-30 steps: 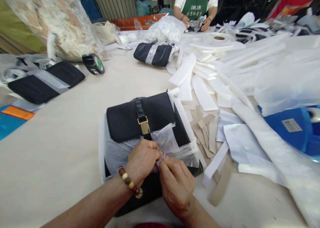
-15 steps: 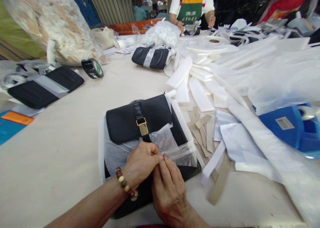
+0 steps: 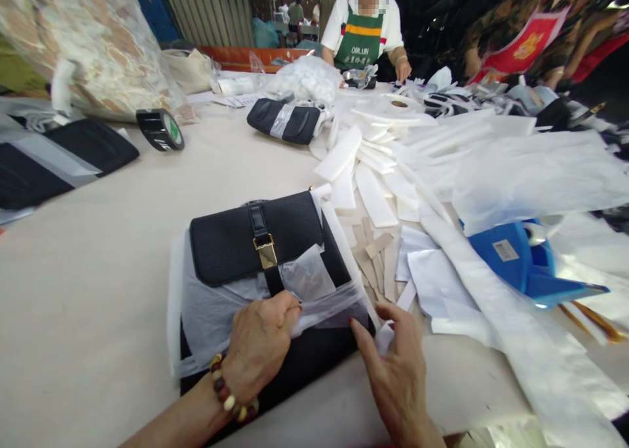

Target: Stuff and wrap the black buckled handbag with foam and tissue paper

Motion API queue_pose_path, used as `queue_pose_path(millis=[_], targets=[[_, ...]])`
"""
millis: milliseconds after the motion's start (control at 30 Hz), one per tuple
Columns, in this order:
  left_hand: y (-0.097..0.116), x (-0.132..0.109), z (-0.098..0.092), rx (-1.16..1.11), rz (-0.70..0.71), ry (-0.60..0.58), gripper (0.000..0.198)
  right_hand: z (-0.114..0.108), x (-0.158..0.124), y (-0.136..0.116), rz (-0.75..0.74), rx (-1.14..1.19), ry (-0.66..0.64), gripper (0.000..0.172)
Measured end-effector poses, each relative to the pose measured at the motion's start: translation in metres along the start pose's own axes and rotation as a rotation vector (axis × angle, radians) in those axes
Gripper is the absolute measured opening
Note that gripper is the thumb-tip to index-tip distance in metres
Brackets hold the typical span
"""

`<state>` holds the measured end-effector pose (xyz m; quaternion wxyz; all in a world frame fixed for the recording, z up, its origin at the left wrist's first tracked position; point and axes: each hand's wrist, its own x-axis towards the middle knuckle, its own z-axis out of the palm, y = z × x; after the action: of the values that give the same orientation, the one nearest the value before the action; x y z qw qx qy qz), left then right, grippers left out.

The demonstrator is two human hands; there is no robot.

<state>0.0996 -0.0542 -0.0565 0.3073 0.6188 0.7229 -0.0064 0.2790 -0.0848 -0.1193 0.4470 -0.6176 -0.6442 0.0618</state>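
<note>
A black handbag with a gold clasp lies flat before me. Thin translucent wrapping is tucked under its flap and covers part of the front, and white foam edging runs along its side. My left hand, wearing a bead bracelet, is closed on the gathered end of a translucent plastic strip across the bag's front. At the bag's lower right corner, my right hand has thumb and fingers apart, holding nothing that I can see.
White foam strips, brown card strips and white paper lie right of the bag. Beyond are a blue tape dispenser, black tape roll and wrapped black bags. Co-workers stand across the table.
My right hand has let go of the plastic strip beside my left hand and moved right to the bag's edge, its fingers spreading. My left hand keeps its grip. The view has turned right.
</note>
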Motion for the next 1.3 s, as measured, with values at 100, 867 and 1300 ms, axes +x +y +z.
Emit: queue_pose_path(millis=[100, 867, 1300], targets=[[-0.003, 0.001, 0.001, -0.032, 0.007, 0.006, 0.022, 0.002, 0.006, 0.009, 0.136, 0.125, -0.104, 0.019], [-0.012, -0.001, 0.006, -0.169, 0.083, 0.004, 0.025, 0.017, 0.024, 0.004, 0.458, 0.366, -0.218, 0.024], [-0.016, 0.0, 0.012, -0.127, 0.118, 0.051, 0.026, 0.024, 0.038, -0.009, 0.556, 0.185, -0.239, 0.026]])
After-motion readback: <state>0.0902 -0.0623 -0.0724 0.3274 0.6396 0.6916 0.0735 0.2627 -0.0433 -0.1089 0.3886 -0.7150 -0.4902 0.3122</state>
